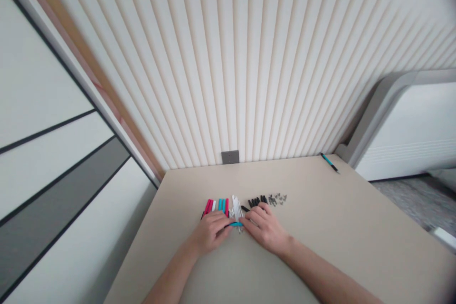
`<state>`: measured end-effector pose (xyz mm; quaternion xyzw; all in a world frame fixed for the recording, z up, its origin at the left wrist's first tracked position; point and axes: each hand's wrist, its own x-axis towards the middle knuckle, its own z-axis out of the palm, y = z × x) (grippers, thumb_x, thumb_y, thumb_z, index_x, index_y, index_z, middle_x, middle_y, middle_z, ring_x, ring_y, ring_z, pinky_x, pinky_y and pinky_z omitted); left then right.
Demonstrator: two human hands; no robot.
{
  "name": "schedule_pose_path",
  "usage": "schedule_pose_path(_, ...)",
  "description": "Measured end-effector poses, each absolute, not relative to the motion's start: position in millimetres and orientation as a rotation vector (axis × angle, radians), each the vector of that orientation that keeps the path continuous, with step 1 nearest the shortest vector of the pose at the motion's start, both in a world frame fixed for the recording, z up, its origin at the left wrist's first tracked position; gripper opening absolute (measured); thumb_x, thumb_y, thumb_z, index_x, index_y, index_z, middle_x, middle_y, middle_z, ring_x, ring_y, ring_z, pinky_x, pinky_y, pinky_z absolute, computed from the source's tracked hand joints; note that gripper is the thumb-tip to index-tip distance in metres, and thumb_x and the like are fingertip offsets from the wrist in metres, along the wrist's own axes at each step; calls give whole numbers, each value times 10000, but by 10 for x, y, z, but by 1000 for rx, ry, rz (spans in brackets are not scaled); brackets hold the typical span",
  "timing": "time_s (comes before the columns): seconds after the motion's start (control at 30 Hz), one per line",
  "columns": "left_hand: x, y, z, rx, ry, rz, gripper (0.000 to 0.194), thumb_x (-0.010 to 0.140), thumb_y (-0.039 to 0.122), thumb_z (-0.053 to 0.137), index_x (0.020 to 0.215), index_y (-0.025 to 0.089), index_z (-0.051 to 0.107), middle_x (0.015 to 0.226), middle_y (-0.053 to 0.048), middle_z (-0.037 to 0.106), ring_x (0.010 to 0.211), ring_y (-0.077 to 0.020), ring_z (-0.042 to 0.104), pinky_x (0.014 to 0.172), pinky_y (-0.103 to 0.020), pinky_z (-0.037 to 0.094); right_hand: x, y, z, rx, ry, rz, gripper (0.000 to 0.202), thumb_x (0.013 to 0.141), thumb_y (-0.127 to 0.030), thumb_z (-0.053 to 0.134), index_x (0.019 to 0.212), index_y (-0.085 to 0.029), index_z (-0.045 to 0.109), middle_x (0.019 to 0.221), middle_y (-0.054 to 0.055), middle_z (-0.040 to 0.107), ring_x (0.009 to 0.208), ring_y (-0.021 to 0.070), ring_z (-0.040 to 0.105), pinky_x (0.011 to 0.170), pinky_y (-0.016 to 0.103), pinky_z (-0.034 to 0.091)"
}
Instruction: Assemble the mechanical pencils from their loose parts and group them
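A blue pen barrel [235,224] lies crosswise between my two hands, low over the table. My left hand [211,232] is closed on its left end, thumb and fingers together. At the other end, the fingertips of my right hand [266,229] close around the barrel; whether a smaller part is also pinched there is hidden. Just beyond the left hand is a row of pink, white and blue pen barrels [220,204]. Thin white refills [236,206] lie between the hands. Beyond my right hand are several black grips [257,201] and a scatter of small metallic parts [278,198].
A blue and black pen [329,163] lies at the far right of the beige table [185,183]. Behind the table rises a ribbed white wall with a dark socket [230,156]. White cabinet panels stand at left, and a pale headboard [413,118] at right.
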<state>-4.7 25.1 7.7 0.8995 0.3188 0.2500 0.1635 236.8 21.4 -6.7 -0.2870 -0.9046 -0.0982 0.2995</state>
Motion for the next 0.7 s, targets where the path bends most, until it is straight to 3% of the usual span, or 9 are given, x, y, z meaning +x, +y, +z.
schedule_pose_path(0.37,-55,298,-17,2600,1015,912,194,951,219,483,1110,218,595,951,-49,676,880,-163,640,818,-271,513,2312,244,-17,-865,-2299,-173,253,920,-230,536,1167,-194,581,852,53,622,803,183,529,812,356,383)
schedule_pose_path(0.7,-59,247,1,2629,1116,880,136,921,301,534,965,231,643,807,-36,673,765,-177,640,701,-275,524,2279,256,-85,-768,-2251,-175,243,947,-193,444,1123,-217,609,785,41,633,749,185,541,769,350,424)
